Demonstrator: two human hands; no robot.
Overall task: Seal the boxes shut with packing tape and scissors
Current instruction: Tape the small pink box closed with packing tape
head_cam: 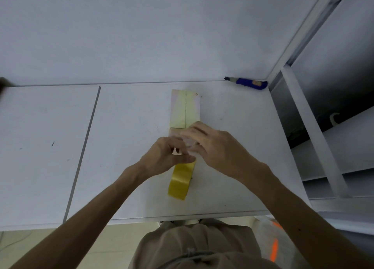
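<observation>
**Taping the box: slack and skew risk at its near end**

The box [192,109] lies flat on the counter [131,127], right of centre and towards the far edge. One yellow strip is already down its length. Both hands meet over its near end.

- **Left hand** [167,156]: curled, pinching the yellow tape where it leaves the tape roll [179,184]. The roll sits just nearer the near edge.
- **Right hand** [214,147]: laid over the box's near end. It's blurred, so I can't tell whether it presses or grips.

Risks as I read them:
- I see no scissors, only a blue utility knife [248,83] at the far right corner. Reaching for it frees one hand, and the loose tape could fold onto itself or stick to the fingers.
- The box looks light. If the right hand lifts, a tug on the tape may drag it or lay the strip crooked.
- Uneven tension could cause wrinkles across the flap seam.
</observation>
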